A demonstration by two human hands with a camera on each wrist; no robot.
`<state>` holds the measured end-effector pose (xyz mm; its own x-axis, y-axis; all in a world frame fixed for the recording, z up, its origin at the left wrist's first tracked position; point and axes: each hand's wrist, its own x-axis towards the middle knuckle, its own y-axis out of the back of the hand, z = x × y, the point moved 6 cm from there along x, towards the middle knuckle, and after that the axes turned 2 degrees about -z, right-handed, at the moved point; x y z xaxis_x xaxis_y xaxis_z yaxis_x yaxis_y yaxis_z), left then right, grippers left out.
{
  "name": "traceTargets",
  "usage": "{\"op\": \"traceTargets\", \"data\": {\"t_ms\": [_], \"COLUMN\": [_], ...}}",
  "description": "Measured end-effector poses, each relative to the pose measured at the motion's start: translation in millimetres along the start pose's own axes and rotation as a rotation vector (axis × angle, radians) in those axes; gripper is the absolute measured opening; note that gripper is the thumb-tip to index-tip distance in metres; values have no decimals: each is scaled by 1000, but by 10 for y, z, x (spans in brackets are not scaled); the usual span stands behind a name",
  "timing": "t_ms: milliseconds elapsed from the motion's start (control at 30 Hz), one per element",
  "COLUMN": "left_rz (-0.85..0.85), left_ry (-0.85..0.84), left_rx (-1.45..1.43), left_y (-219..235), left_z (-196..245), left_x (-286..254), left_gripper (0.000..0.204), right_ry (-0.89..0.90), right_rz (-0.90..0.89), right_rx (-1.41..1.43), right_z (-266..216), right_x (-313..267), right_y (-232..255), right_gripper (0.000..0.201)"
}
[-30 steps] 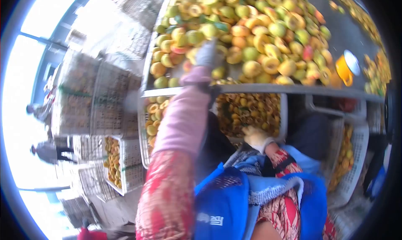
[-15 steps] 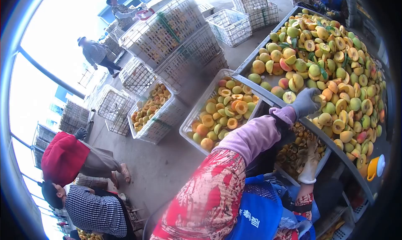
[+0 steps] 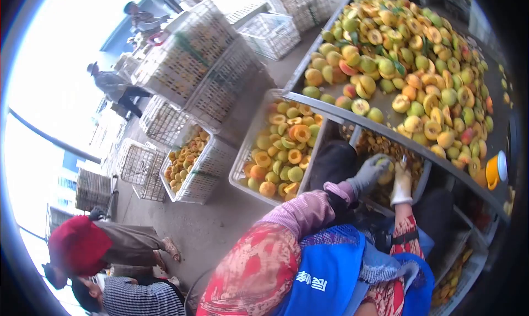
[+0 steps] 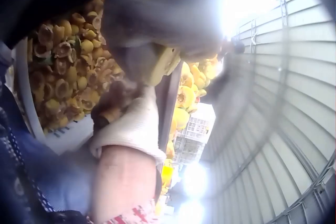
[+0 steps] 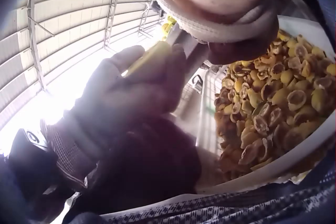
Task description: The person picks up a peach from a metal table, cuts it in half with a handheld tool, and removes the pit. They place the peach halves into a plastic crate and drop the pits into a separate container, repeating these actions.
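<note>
My left hand point(image 3: 363, 179), in a grey glove, grips a yellow peach half point(image 3: 387, 175) over a crate below the tray's edge. In the right wrist view its fingers and thumb pinch the peach half point(image 5: 151, 60) by the sides. Close beside it is my right hand point(image 3: 401, 186), in a pale glove with a white cuff. The left wrist view shows its fingers curled round a small tool with a brown rounded handle point(image 4: 109, 116); the tool's working end is hidden. Scooped peach halves point(image 5: 273, 113) fill the crate under both hands.
A metal-edged tray point(image 3: 352, 117) heaped with halved peaches stands ahead, with a yellow mug point(image 3: 492, 171) on its right. A white crate of peach halves point(image 3: 238, 175) sits at left. Stacked crates point(image 3: 190, 57) and several people point(image 3: 115, 87) are further left.
My left hand reached into the heaped peaches on the tray, then came back toward my lap with a peach half. It is now beside the right hand. The head view has swung left.
</note>
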<state>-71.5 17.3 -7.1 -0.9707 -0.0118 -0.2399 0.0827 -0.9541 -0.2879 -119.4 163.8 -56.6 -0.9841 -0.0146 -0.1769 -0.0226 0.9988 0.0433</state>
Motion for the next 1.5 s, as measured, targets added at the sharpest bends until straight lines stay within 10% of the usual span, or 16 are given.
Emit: {"op": "traceTargets", "data": {"t_ms": [67, 233, 367, 433, 533, 767, 900, 1500], "left_rz": [-45, 11, 13, 23, 106, 30, 147, 287], "left_ry": [-146, 5, -132, -276, -395, 28, -324, -138], "left_rx": [-31, -648, -283, -22, 280, -740, 66, -110], "left_y": [30, 127, 130, 90, 213, 74, 212, 480], "left_z": [305, 294, 330, 382, 306, 208, 230, -142], "left_x": [-67, 93, 27, -11, 21, 102, 117, 284], "left_gripper": [27, 38, 35, 27, 26, 36, 35, 17], "right_ry": [-33, -379, 549, 720, 532, 273, 93, -149], "right_rz": [119, -270, -261, -257, -271, -262, -236, -442], "right_rx": [49, -5, -646, -989, -978, -827, -743, -367], "right_z": [-60, -777, -851, -842, -686, -435, -455, -402], "right_x": [-66, -787, -876, -886, -849, -772, -737, -607], "right_y": [118, -212, -445, -503, -549, -578, -587, -606], "right_gripper": [39, 29, 18, 12, 9, 15, 25, 42]}}
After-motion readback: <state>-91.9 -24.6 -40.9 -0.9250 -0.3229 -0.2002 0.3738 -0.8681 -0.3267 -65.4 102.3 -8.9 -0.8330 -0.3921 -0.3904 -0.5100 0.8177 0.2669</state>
